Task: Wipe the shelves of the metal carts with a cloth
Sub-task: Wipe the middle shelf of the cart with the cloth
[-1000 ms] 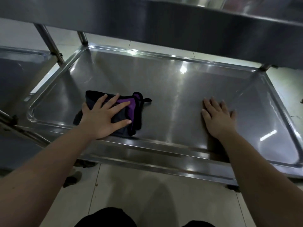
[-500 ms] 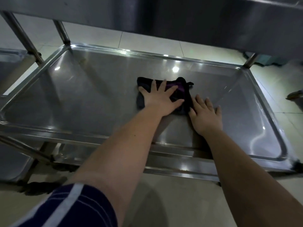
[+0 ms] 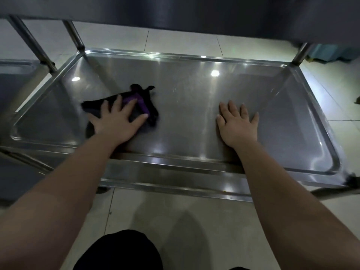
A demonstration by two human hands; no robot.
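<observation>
The upper shelf (image 3: 194, 14) is cut off along the frame's top. The lower shelf (image 3: 194, 90) fills the centre. At centre-right the right hand (image 3: 236, 125) lies flat, holding nothing. At centre-left the left hand (image 3: 115, 121) presses spread fingers on the blurred, half-hidden cloth (image 3: 149, 103).

Head view: worn on the head, faces forward and down onto the cart shelf (image 3: 194, 114).
Range: near — it spans the frame width.

left hand (image 3: 116, 122) and cloth (image 3: 145, 106) swept back leftward across shelf (image 3: 194, 94), now well apart from right hand (image 3: 237, 128)
</observation>
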